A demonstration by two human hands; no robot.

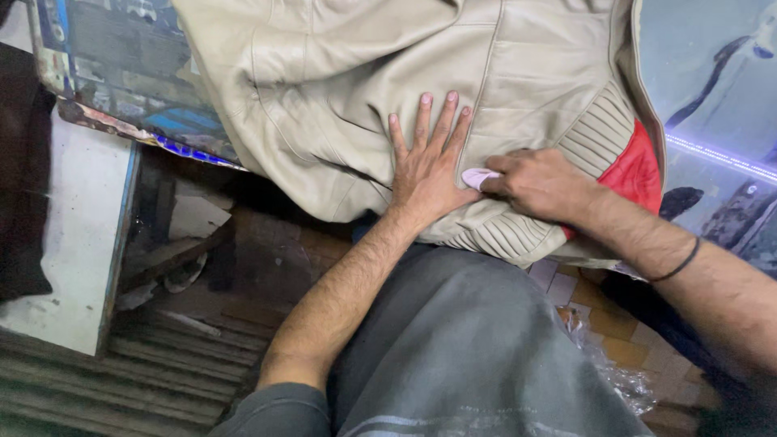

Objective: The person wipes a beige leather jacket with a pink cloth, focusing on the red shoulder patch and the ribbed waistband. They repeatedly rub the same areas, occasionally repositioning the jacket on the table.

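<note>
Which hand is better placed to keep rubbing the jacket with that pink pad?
Right. The right hand already grips the pink pad against the beige jacket; the left hand lies flat, fingers spread, pinning the material.

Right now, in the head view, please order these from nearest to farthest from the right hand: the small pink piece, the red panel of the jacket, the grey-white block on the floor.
1. Small pink piece: at the right hand's fingertips.
2. Red panel: just right of it.
3. Grey-white block: far left.

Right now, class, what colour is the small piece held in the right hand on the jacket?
Pale pink; the piece shows best in the head view, pinched by the right hand.
</note>
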